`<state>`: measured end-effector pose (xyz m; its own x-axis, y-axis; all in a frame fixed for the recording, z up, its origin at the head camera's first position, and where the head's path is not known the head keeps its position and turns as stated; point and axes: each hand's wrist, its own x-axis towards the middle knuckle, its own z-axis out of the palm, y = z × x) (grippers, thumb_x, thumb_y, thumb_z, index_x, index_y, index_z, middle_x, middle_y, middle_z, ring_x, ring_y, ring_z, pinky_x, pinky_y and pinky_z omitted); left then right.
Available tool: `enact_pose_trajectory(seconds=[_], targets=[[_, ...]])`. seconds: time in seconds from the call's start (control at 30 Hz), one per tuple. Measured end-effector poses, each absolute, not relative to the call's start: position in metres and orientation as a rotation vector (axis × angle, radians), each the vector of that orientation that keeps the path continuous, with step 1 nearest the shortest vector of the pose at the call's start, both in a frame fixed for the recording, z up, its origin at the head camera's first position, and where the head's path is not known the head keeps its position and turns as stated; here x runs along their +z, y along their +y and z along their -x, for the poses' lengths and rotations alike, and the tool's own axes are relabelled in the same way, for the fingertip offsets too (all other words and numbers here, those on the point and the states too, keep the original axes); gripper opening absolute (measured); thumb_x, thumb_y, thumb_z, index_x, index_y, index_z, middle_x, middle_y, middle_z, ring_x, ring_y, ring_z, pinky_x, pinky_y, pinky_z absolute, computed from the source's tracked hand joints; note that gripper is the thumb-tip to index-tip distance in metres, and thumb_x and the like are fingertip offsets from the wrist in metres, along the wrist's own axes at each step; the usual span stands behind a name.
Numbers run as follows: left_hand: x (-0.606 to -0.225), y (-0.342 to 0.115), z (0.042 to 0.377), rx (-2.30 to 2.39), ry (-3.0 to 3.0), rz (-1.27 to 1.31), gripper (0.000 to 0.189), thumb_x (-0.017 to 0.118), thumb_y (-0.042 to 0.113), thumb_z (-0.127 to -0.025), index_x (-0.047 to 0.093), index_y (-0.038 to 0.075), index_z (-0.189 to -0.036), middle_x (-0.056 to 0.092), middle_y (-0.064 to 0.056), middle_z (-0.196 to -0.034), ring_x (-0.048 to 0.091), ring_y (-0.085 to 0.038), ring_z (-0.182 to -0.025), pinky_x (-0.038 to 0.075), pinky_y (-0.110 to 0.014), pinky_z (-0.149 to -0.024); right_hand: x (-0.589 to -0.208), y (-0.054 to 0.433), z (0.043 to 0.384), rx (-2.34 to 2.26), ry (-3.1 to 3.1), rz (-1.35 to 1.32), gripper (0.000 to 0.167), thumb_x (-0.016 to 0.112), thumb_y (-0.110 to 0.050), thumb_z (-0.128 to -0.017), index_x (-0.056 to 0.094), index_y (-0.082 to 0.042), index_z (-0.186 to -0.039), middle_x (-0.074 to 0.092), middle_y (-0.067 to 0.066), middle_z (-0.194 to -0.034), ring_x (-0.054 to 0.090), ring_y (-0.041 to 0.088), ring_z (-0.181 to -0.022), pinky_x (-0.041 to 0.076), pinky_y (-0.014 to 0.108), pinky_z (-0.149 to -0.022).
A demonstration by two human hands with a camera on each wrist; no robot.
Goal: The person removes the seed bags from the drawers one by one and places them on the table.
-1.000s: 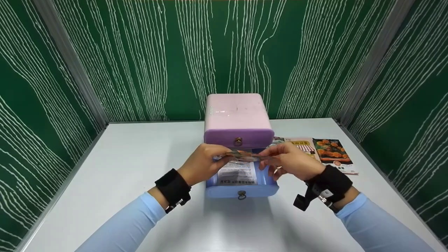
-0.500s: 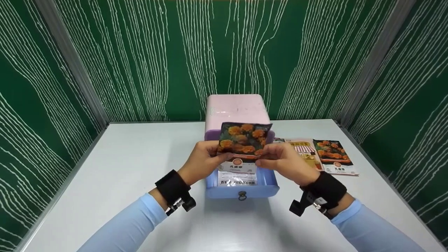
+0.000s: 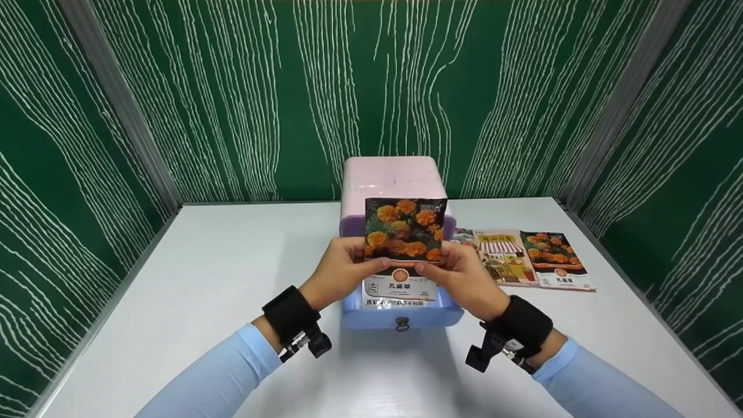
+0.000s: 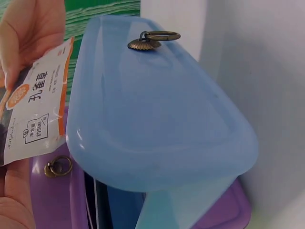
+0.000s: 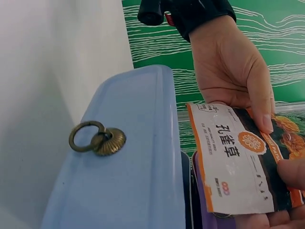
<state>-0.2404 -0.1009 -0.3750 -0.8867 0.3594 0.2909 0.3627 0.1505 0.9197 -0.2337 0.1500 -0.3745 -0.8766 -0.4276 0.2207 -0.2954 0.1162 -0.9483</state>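
Note:
A seed packet (image 3: 400, 232) with orange flowers on dark ground and a white lower band stands raised over the drawer, its front toward the head camera. My left hand (image 3: 335, 270) pinches its left edge, thumb in front. At the right edge, my right hand (image 3: 469, 281) pinches it likewise. Below is a pulled-out light blue drawer (image 3: 371, 318) of a pink cabinet (image 3: 395, 179). Inside the drawer, the lower edge of a printed packet (image 3: 400, 303) shows; the raised packet covers the rest. Both wrist views show the held packet (image 5: 233, 157) beside the drawer front.
On the white table right of the cabinet lie another orange-flower packet (image 3: 556, 258), a packet with a striped awning picture (image 3: 504, 258) and a partly hidden packet (image 3: 465, 237). The drawer front bears a brass ring pull (image 5: 88, 137). Green patterned walls (image 3: 232, 104) enclose the table.
The packet, seen edge-on a second ago, has tilted up to show its flowered front and is now squared upright. Both hands still pinch it; the right hand has shifted slightly left.

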Motion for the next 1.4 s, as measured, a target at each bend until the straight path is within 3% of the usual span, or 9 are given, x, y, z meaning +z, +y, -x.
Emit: enact_pose_trajectory(seconds=[0.3, 0.43, 0.67, 0.77, 0.93, 1.0, 1.17, 1.4], targets=[[-0.371, -0.096, 0.239, -1.83, -2.339, 0.705, 0.026, 0.074, 0.013, -0.103, 0.072, -0.003, -0.124, 0.078, -0.017, -0.115, 0.071, -0.015, -0.097, 0.061, -0.025, -0.089, -0.37, 0.16, 0.232, -1.968, 2.267, 0.554, 0.037, 0.064, 0.002, -0.106, 0.062, 0.013, -0.14, 0.079, 0.017, -0.124, 0.076, 0.009, -0.108, 0.062, 0.024, -0.093], [-0.368, -0.098, 0.241, -1.768, -2.233, 0.672, 0.025, 0.073, 0.01, -0.102, 0.07, -0.006, -0.121, 0.075, -0.018, -0.112, 0.072, -0.021, -0.1, 0.06, -0.025, -0.09, -0.366, 0.17, 0.231, -2.008, 2.238, 0.464, 0.034, 0.064, 0.001, -0.106, 0.061, 0.012, -0.138, 0.08, 0.01, -0.117, 0.076, 0.011, -0.107, 0.063, 0.025, -0.09], [-0.365, -0.106, 0.255, -1.484, -2.083, 0.625, 0.02, 0.079, 0.006, -0.096, 0.072, -0.005, -0.11, 0.072, -0.016, -0.104, 0.066, -0.026, -0.095, 0.054, -0.028, -0.083, -0.36, 0.191, 0.231, -2.052, 2.226, 0.405, 0.042, 0.064, -0.002, -0.107, 0.056, 0.011, -0.147, 0.081, 0.002, -0.112, 0.079, 0.012, -0.102, 0.065, 0.028, -0.085], [-0.365, -0.111, 0.265, -1.379, -2.095, 0.597, 0.024, 0.082, 0.008, -0.093, 0.073, -0.002, -0.112, 0.069, -0.017, -0.113, 0.064, -0.031, -0.108, 0.056, -0.038, -0.092, -0.359, 0.2, 0.232, -2.056, 2.265, 0.373, 0.041, 0.063, -0.002, -0.108, 0.056, 0.011, -0.146, 0.081, 0.001, -0.107, 0.077, 0.01, -0.091, 0.063, 0.023, -0.074], [-0.366, -0.116, 0.278, -1.319, -2.202, 0.555, 0.045, 0.087, 0.013, -0.091, 0.07, -0.003, -0.129, 0.064, -0.021, -0.136, 0.058, -0.039, -0.135, 0.047, -0.057, -0.118, -0.361, 0.215, 0.235, -2.091, 2.266, 0.264, 0.047, 0.061, -0.002, -0.108, 0.049, 0.009, -0.153, 0.079, -0.002, -0.109, 0.077, 0.009, -0.091, 0.064, 0.025, -0.074], [-0.365, -0.117, 0.281, -1.307, -2.259, 0.551, 0.055, 0.088, 0.015, -0.091, 0.067, -0.003, -0.139, 0.06, -0.022, -0.146, 0.055, -0.041, -0.143, 0.041, -0.058, -0.125, -0.362, 0.221, 0.237, -2.124, 2.234, 0.237, 0.052, 0.06, -0.001, -0.108, 0.044, 0.009, -0.157, 0.078, -0.003, -0.114, 0.079, 0.012, -0.101, 0.067, 0.031, -0.084], [-0.365, -0.119, 0.289, -1.328, -2.391, 0.527, 0.074, 0.087, 0.021, -0.094, 0.055, 0.0, -0.156, 0.046, -0.023, -0.167, 0.043, -0.044, -0.157, 0.034, -0.058, -0.131, -0.366, 0.238, 0.24, -2.197, 2.185, 0.149, 0.057, 0.057, -0.002, -0.109, 0.036, 0.008, -0.161, 0.071, -0.004, -0.12, 0.076, 0.01, -0.107, 0.066, 0.031, -0.089], [-0.366, -0.118, 0.294, -1.355, -2.42, 0.46, 0.063, 0.085, 0.017, -0.096, 0.061, -0.003, -0.15, 0.044, -0.024, -0.169, 0.043, -0.042, -0.158, 0.038, -0.05, -0.129, -0.38, 0.259, 0.249, -2.185, 2.225, 0.011, 0.058, 0.057, -0.003, -0.109, 0.035, 0.007, -0.162, 0.069, -0.01, -0.115, 0.073, 0.004, -0.104, 0.063, 0.024, -0.088]])
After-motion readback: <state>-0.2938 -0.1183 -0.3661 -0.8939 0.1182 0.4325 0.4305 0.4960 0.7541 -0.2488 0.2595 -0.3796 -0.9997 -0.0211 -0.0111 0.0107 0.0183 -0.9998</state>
